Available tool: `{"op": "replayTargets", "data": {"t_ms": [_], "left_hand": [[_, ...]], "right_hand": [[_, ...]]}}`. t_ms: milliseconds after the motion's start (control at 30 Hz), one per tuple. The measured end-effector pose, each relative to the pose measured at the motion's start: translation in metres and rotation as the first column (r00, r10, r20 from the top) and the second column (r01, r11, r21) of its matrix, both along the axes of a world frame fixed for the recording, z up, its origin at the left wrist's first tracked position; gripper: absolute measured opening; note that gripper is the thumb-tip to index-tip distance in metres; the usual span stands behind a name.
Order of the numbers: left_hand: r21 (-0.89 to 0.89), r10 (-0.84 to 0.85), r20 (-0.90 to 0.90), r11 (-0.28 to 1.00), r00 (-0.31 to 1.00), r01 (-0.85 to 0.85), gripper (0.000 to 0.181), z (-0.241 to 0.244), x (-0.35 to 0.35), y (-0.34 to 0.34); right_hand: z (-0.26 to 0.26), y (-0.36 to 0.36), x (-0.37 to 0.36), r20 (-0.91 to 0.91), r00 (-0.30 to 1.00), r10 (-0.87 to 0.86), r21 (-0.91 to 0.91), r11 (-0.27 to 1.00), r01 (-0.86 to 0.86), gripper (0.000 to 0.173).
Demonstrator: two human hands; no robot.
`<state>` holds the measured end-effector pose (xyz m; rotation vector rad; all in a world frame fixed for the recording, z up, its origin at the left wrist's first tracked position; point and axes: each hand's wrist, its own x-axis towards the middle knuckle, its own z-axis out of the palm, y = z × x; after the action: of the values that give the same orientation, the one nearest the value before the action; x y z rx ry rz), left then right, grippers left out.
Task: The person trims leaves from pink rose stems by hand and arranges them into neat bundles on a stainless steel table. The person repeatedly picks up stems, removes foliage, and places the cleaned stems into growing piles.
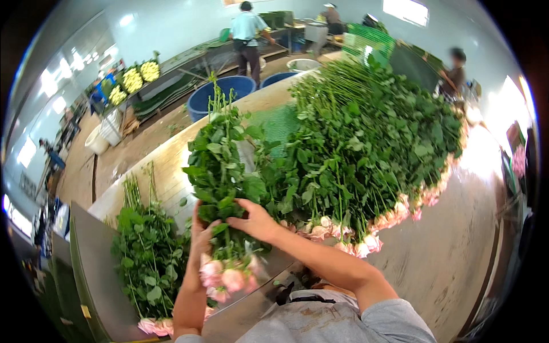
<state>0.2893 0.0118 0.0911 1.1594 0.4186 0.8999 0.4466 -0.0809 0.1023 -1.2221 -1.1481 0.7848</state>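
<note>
Both my hands are wrapped around a bunch of pink roses (233, 278), its blooms towards me and its leafy stems pointing away over the table. My left hand (203, 233) holds its left side, and my right hand (255, 221) grips it from the right, just above the blooms. To the right lies a large heap of leafy rose stems (364, 141) with pale pink blooms along its near edge. A smaller pile of roses (150, 261) lies at the left, next to a grey upright panel (98, 274).
Beyond the pale worktable (171, 163) stand a blue tub (227, 92) and a white bucket (98, 139). Green mesh (274, 124) lies on the table. A person in a light blue shirt (248, 30) stands at a far bench; other people are farther off. Yellow flower bunches (133, 79) sit at far left.
</note>
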Motion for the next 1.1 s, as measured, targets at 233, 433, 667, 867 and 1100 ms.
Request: {"op": "replayTargets", "data": {"t_ms": [233, 433, 667, 867, 1100], "left_hand": [[-0.194, 0.178, -0.015, 0.965, 0.984, -0.178, 0.079, -0.075, 0.02, -0.013], [-0.384, 0.264, 0.027, 0.893, 0.964, -0.234, 0.077, -0.064, -0.017, -0.018], [-0.402, 0.261, -0.013, 0.882, 0.965, -0.244, 0.063, -0.092, -0.071, 0.003], [-0.437, 0.254, 0.03, 0.873, 0.967, -0.216, 0.063, -0.089, -0.11, 0.005], [-0.45, 0.276, 0.101, 0.869, 0.956, -0.203, 0.056, -0.079, -0.132, 0.007]], "right_hand": [[-0.062, 0.021, 0.027, -0.359, 0.926, 0.118, -0.389, 0.883, -0.263, 0.057], [-0.083, 0.025, 0.023, -0.318, 0.948, 0.009, -0.479, 0.861, -0.169, 0.05], [-0.103, 0.021, 0.072, -0.402, 0.899, -0.173, -0.513, 0.856, -0.065, 0.055], [-0.056, 0.009, 0.093, -0.392, 0.918, -0.061, -0.505, 0.848, -0.159, 0.04], [-0.082, 0.013, 0.125, 0.333, 0.941, 0.067, -0.512, 0.85, 0.121, 0.042]]}}
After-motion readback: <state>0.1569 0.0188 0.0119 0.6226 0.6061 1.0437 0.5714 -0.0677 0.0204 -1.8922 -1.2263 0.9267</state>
